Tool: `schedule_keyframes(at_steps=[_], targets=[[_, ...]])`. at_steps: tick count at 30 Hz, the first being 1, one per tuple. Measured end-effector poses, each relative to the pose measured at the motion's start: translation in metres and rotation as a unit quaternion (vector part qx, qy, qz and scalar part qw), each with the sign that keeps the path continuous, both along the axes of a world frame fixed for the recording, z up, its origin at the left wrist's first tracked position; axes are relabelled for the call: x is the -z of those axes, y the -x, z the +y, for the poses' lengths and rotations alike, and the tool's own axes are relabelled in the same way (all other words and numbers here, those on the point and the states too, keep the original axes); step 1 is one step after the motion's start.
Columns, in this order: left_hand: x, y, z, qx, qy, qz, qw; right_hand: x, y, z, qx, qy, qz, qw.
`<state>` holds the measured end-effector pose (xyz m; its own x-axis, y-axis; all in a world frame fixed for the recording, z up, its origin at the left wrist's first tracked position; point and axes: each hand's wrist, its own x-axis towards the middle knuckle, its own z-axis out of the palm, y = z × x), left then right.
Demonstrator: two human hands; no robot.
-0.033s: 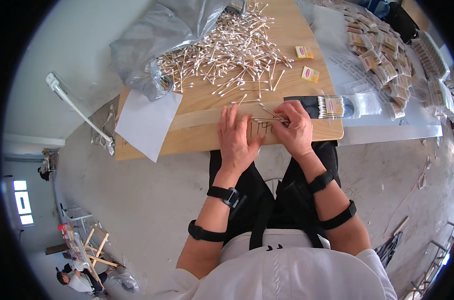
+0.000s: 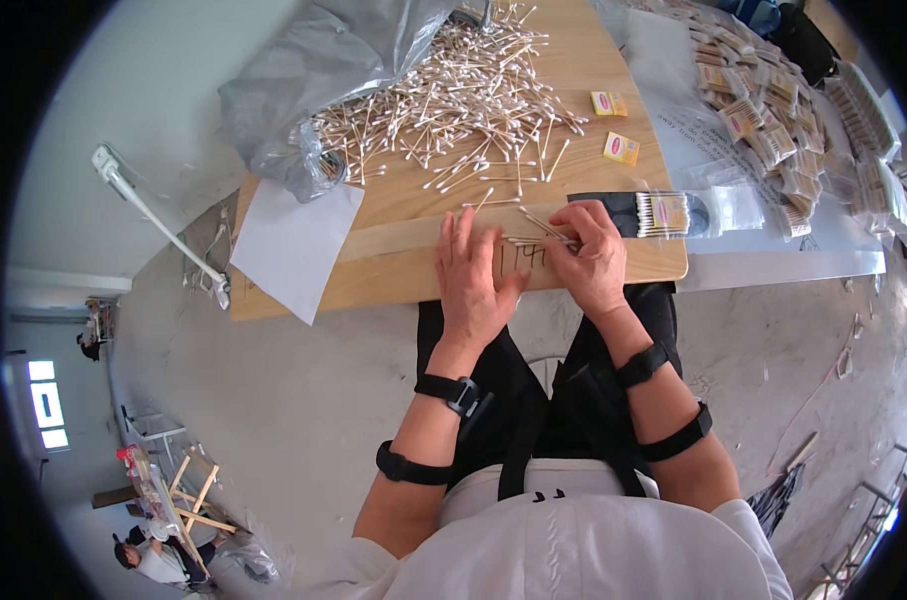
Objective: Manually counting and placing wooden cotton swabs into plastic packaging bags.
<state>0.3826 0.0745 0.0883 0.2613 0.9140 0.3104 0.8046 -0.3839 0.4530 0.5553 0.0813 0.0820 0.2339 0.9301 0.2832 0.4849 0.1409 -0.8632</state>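
Observation:
My right hand [image 2: 595, 258] is closed around a few cotton swabs [image 2: 533, 239] just above the table's near edge. Their white tips point left, toward my other hand. Fingers spread and bent a little, my left hand [image 2: 469, 270] rests at the same edge, its thumb turned toward the swabs. Nothing shows in it. Between the hands, dark handwritten marks are on the wood. A packed row of swabs with a yellow card [image 2: 661, 214] lies in a clear bag right of my right hand, on a dark strip. Beyond my hands spreads a large heap of loose swabs [image 2: 473, 95].
A grey plastic bag [image 2: 323, 70] lies beside the heap, above a white paper sheet [image 2: 298, 245]. Two small yellow cards [image 2: 620, 148] lie at the table's right. Many filled packs [image 2: 773, 120] are piled on plastic sheeting farther right. Another person [image 2: 158, 558] is at the lower left.

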Motion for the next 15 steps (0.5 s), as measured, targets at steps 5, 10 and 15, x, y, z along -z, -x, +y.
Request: schedule_keyframes(at_steps=[5,10,15], targets=[[-0.002,-0.007,-0.005,0.010,-0.012,0.008,1.000,0.001,0.000,0.003,0.017,0.019,-0.015,1.000],[-0.005,-0.006,-0.004,0.007,0.002,-0.043,0.999,-0.009,-0.004,0.002,-0.027,-0.036,-0.090,0.995],[0.000,0.008,0.012,-0.038,0.003,-0.119,0.992,-0.011,-0.006,0.010,-0.076,-0.019,-0.095,0.992]])
